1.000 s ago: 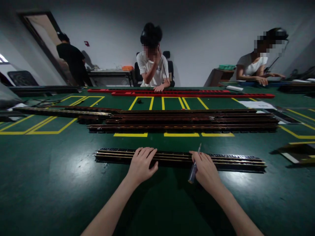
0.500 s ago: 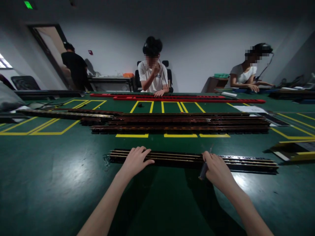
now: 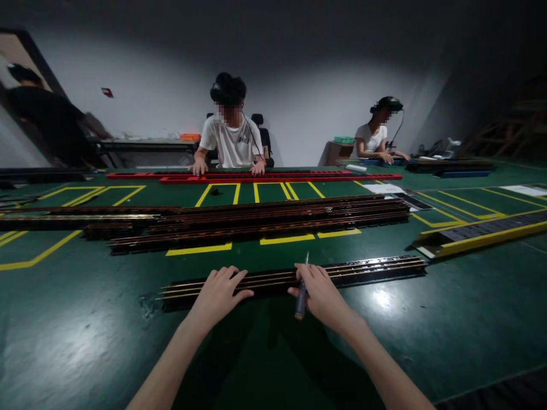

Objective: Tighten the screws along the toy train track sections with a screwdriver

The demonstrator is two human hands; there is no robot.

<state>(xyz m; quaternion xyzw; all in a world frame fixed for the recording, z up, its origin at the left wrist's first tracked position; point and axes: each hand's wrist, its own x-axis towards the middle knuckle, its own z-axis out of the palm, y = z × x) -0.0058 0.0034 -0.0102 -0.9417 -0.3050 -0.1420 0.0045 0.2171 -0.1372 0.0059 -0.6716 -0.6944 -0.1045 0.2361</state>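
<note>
A long black rail (image 3: 265, 282) with brass-coloured rods along its top lies across the green table in front of me. My left hand (image 3: 217, 293) rests over its left half, fingers spread and thumb out to the side. Farther right, my right hand (image 3: 318, 287) is closed around a screwdriver (image 3: 301, 302) with a dark grey handle. The thin metal shaft points up and away from me over the rail; whether its tip touches anything I cannot tell.
Several similar dark rails (image 3: 256, 225) lie in a row beyond. A yellow-edged channel (image 3: 482, 236) sits at the right, and crumpled clear plastic (image 3: 148, 306) by the rail's left end. Across the table a person (image 3: 233, 136) has both hands at red rails (image 3: 282, 178).
My view has turned right, so the scene sits farther left and the rail slants. The person opposite has lowered a hand from the face to the red rails. My hands keep their holds.
</note>
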